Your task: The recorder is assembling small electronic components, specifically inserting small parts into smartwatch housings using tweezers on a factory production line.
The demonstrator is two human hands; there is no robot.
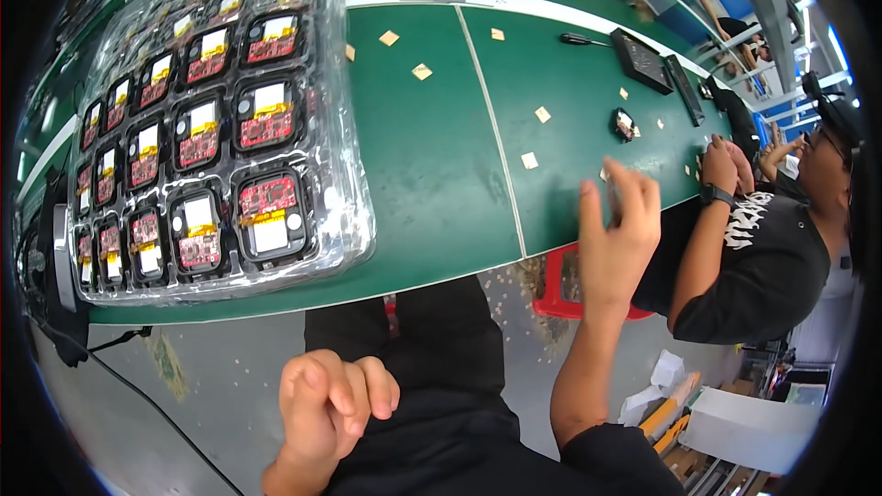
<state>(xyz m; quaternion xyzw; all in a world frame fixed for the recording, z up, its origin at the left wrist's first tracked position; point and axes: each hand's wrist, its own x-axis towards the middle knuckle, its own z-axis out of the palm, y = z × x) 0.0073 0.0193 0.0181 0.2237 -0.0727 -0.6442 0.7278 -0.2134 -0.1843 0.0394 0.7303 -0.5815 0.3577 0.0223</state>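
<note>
My right hand (620, 239) is raised over the front edge of the green table, with thumb and fingers apart and nothing visible between them. Nearest to it are a few small pale square pieces, one of them a pale square (529, 161) lying on the tabletop. Down by my lap, my left hand (331, 404) hovers with loosely bent fingers; nothing shows in it. A stack of clear plastic trays (354, 211) stands at the left. Its pockets hold several black device housings, including one housing (272, 214) with a red circuit board, yellow tape and a white block.
A single black device (624, 125) lies farther right on the green table (413, 147). Beyond it are a black box (641, 61), a long black strip (684, 90) and a screwdriver (584, 39). A co-worker (753, 248) sits at the right, near a red stool (553, 289).
</note>
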